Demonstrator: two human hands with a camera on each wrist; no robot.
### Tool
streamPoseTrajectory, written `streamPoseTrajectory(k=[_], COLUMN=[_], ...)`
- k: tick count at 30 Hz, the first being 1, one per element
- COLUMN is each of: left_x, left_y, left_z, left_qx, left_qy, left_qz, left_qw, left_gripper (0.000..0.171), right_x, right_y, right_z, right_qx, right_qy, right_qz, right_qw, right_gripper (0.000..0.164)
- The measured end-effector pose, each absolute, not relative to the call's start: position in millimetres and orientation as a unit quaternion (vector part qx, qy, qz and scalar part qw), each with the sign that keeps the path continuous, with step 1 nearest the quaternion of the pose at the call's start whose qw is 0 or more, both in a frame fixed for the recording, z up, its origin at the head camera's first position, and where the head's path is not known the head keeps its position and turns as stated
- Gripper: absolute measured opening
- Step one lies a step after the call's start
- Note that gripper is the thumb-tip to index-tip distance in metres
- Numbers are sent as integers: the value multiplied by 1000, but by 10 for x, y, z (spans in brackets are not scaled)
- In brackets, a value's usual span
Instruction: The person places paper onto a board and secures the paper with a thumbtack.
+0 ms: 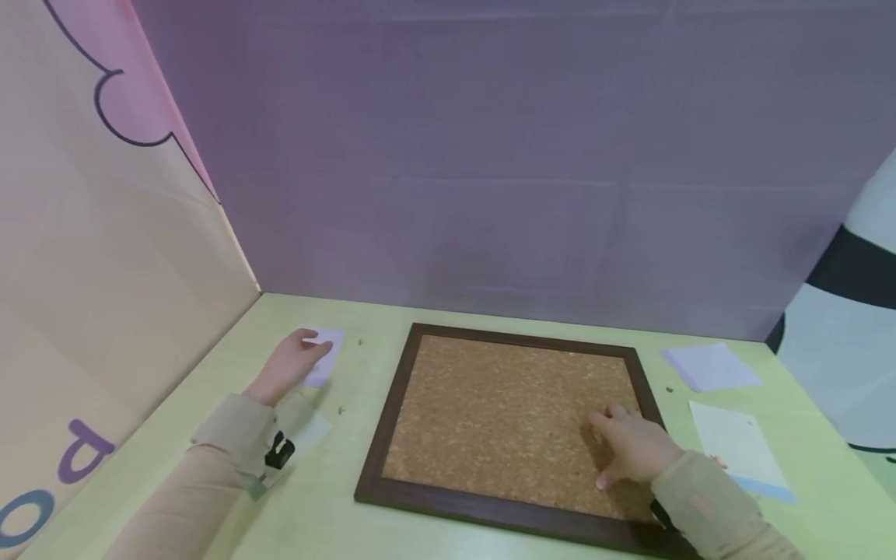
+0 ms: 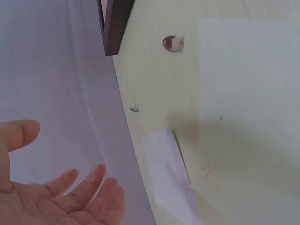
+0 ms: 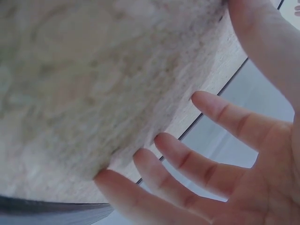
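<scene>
A corkboard in a dark brown wooden frame lies flat on the table. My right hand rests on the right part of the cork, fingers spread and nothing held. In the right wrist view, its fingertips are right at the speckled cork surface. To the left of the board, my left hand hovers over a small purple paper, thumb apart from loosely bent fingers. The left wrist view shows that palm with nothing in it, beside the purple paper.
Near the left hand lie a pale sheet and small dark bits. A red sun drawing marks the sheet. Right of the board lie another purple paper and a white sheet with a blue band. A purple backdrop stands behind.
</scene>
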State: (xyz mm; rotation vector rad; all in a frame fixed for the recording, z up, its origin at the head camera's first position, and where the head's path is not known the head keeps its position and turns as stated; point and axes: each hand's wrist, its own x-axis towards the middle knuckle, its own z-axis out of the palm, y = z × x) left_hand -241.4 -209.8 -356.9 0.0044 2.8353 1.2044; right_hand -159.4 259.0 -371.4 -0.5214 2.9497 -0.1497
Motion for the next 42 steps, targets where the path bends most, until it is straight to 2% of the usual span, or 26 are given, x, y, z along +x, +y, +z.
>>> streamPoseTrajectory(k=[13, 21, 24, 32, 42], left_x=[-2452, -2501, -2516, -2556, -2645], left_y=[-2350, -2482, -2509, -2506, -2447], left_z=[-3591, -3615, -3634, -3646, -3662], left_qx=[-12, -65, -78, -87, -90], left_qy=[923, 923, 924, 942, 966], left_qz=[380, 366, 357, 302, 209], left_qw=[58, 98, 110, 120, 122], left_gripper=[75, 108, 112, 111, 90], right_x=[-1601, -1601, -1602, -1605, -1591], right_y=[2582, 2576, 2574, 2562, 2555], right_z=[-3721, -3711, -3708, -3682, -3675], right_qx=[-181, -179, -179, -172, -167], right_qy=[980, 980, 980, 981, 980], right_qz=[-50, -56, -55, -53, -65], right_qw=[60, 72, 73, 78, 82], right_gripper=[71, 71, 71, 70, 68])
